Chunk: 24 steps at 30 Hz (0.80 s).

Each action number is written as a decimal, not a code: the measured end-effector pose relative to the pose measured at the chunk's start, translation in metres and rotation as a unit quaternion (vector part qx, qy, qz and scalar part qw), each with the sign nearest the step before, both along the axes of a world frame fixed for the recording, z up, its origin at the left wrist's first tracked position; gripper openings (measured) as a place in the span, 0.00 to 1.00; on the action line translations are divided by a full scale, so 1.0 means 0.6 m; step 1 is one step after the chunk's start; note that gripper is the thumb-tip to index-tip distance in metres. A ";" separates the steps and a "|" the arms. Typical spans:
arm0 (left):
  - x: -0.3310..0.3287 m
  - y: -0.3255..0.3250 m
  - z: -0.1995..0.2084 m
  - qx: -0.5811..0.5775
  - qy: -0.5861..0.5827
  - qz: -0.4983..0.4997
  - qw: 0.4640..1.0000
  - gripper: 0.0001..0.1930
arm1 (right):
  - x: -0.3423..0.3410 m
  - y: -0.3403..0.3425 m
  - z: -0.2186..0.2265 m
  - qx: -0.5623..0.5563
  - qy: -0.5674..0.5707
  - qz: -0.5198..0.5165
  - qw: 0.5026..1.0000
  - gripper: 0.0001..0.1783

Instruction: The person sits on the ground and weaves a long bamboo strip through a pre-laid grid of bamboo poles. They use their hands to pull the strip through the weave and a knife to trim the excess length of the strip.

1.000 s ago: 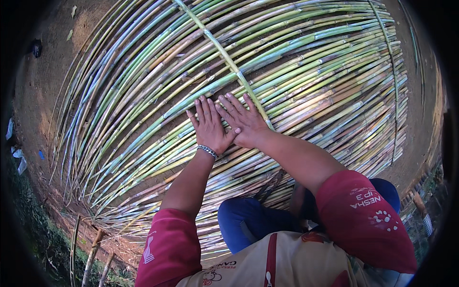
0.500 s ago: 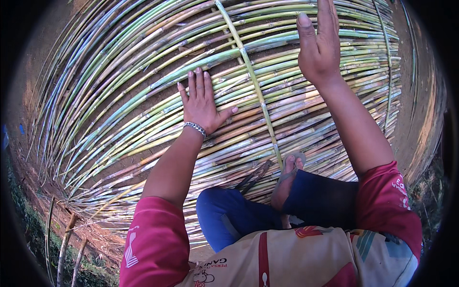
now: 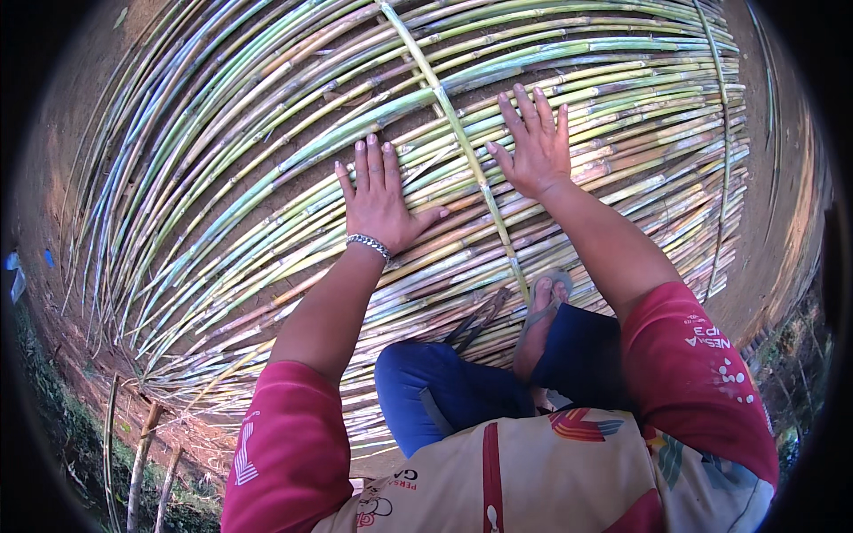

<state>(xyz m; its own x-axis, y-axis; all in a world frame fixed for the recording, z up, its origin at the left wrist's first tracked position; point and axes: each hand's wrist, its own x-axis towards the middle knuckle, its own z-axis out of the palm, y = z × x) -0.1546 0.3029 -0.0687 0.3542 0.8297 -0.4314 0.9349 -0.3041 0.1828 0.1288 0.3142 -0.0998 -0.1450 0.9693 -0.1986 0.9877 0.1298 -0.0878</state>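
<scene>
Long jointed canes (image 3: 267, 191), green, yellow and purplish, lie side by side on the ground like a broad mat. My left hand (image 3: 380, 200), wearing a chain bracelet, rests flat on them with its fingers spread, left of a pale cross cane (image 3: 462, 133). To the right of that cross cane, my right hand (image 3: 538, 147) lies palm down on the canes, fingers stretched apart. Neither hand holds anything. Another thin cross cane (image 3: 724, 115) runs over the mat near its right end.
My sandalled foot (image 3: 539, 324) and bent knee are on the canes close to my body. Beside the foot lies a dark, slender object (image 3: 480, 320) I cannot make out. Upright stakes (image 3: 142, 457) stand at lower left, by greenery. Bare soil (image 3: 771, 222) borders the right side.
My right hand has come down from a raised, upright pose and moved left and nearer, onto the canes. The left hand stays about where it was.
</scene>
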 end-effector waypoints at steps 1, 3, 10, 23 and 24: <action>0.003 -0.003 0.000 0.006 -0.007 0.007 1.000 0.73 | 0.003 -0.002 0.001 0.000 -0.001 0.003 1.000 0.43; 0.001 -0.001 -0.002 0.005 -0.017 0.009 1.000 0.70 | 0.004 -0.003 -0.002 -0.003 0.005 -0.002 1.000 0.43; -0.003 -0.001 -0.003 0.010 -0.034 0.002 0.999 0.70 | 0.002 -0.051 -0.001 0.012 0.041 -0.020 0.999 0.41; 0.001 0.001 0.005 -0.010 -0.030 0.009 0.999 0.69 | 0.010 -0.060 0.005 -0.027 -0.006 -0.008 1.000 0.40; 0.000 -0.007 0.006 -0.023 -0.026 0.011 0.999 0.69 | 0.008 -0.065 0.007 -0.032 -0.013 -0.008 0.999 0.40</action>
<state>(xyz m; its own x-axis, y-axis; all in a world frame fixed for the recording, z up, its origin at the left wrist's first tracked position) -0.1544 0.2986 -0.0652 0.3591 0.8170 -0.4512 0.9302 -0.2742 0.2439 0.1339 0.2750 -0.0956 -0.1229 0.9565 -0.2646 0.9917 0.1083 -0.0691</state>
